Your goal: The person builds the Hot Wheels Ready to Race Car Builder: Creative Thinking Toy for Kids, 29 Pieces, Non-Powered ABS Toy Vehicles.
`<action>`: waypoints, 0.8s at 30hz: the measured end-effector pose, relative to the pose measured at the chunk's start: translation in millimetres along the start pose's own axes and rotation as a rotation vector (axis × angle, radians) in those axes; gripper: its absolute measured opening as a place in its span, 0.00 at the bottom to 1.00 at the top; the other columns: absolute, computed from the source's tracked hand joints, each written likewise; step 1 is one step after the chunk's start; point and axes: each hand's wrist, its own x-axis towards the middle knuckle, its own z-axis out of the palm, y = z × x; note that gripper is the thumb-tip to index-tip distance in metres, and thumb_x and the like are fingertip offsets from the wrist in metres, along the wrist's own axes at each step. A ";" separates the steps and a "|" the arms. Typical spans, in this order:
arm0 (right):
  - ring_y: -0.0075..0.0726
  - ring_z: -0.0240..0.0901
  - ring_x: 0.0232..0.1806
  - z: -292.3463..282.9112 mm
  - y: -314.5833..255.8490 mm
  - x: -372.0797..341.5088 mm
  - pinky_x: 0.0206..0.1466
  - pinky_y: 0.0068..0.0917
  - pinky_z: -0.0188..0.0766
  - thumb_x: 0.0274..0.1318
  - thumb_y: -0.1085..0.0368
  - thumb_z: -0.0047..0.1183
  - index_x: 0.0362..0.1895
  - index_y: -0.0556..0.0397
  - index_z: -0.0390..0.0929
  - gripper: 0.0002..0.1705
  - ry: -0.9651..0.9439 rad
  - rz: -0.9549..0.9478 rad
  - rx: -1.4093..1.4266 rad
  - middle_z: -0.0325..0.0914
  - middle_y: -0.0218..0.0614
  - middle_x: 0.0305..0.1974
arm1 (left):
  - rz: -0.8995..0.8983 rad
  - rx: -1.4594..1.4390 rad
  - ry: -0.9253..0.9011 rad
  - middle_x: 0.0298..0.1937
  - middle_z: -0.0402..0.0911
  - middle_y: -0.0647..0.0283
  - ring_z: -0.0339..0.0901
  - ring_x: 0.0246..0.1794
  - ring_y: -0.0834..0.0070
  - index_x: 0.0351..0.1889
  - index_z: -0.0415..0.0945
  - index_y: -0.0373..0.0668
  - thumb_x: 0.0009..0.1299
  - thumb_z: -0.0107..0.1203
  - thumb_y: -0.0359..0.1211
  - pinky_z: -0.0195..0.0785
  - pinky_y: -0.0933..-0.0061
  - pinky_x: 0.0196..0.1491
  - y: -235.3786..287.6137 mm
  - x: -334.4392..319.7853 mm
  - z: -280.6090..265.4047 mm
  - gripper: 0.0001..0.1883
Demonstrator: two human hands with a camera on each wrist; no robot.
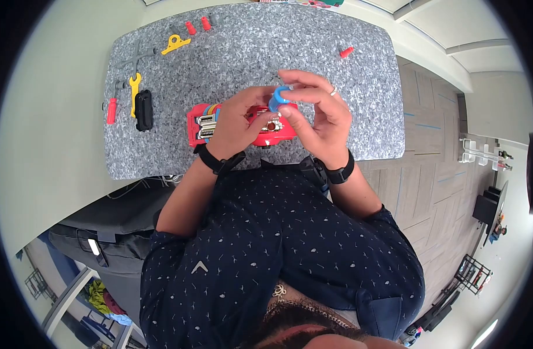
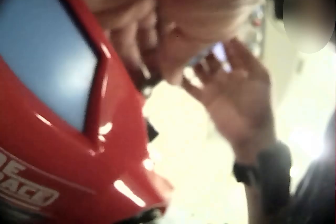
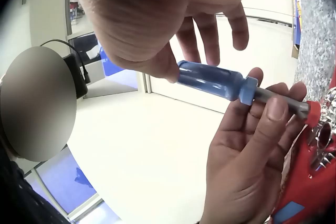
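A toy screwdriver with a blue handle (image 1: 279, 99) and a grey shaft (image 3: 273, 99) stands over a red toy car (image 1: 266, 138). Its tip meets a red piece (image 3: 313, 113) beside the car's chrome engine parts. My right hand (image 1: 321, 116) pinches the handle near its top between thumb and fingers, the other fingers extended. Lower down, my left hand (image 3: 247, 155) holds the grey shaft between thumb and fingers, just over the car. The left wrist view is blurred, showing the car's blue window (image 2: 50, 50) close up.
On the speckled table (image 1: 249, 52) lie a yellow wrench (image 1: 135, 96), a black part (image 1: 143, 110), a red-handled tool (image 1: 112, 110) and a grey cross-shaped tool (image 1: 135, 59) at left. A yellow piece (image 1: 176, 44) and red pieces (image 1: 206, 23) lie farther back; another red piece (image 1: 346, 52) is at right.
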 end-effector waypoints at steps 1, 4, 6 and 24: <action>0.44 0.91 0.59 1.1 1.2 -0.1 0.60 0.36 0.87 0.63 0.76 0.74 0.51 0.51 0.92 0.13 -0.005 0.009 0.032 0.90 0.45 0.63 | -0.002 -0.048 0.020 0.57 0.91 0.55 0.91 0.56 0.69 0.73 0.80 0.34 0.78 0.64 0.21 0.83 0.66 0.60 -1.3 0.8 1.7 0.24; 0.43 0.91 0.58 1.1 3.7 -2.0 0.59 0.35 0.87 0.63 0.75 0.74 0.50 0.51 0.93 0.12 -0.036 0.025 0.080 0.90 0.44 0.63 | -0.008 -0.065 0.006 0.55 0.92 0.55 0.91 0.55 0.68 0.72 0.81 0.36 0.77 0.68 0.24 0.83 0.64 0.61 -7.8 1.1 0.2 0.25; 0.43 0.90 0.59 -1.2 2.1 -0.9 0.60 0.35 0.87 0.63 0.75 0.74 0.50 0.52 0.93 0.12 -0.078 0.012 0.058 0.90 0.44 0.63 | 0.007 -0.076 0.011 0.55 0.92 0.56 0.91 0.55 0.69 0.72 0.80 0.36 0.77 0.68 0.24 0.83 0.65 0.62 -8.0 1.3 0.5 0.25; 0.47 0.93 0.55 7.0 5.8 10.3 0.58 0.37 0.88 0.65 0.73 0.72 0.65 0.51 0.91 0.24 -0.200 0.075 0.044 0.93 0.43 0.58 | 0.037 -0.102 0.002 0.54 0.91 0.57 0.90 0.55 0.72 0.65 0.83 0.35 0.77 0.66 0.22 0.83 0.69 0.59 -12.3 -0.2 0.2 0.19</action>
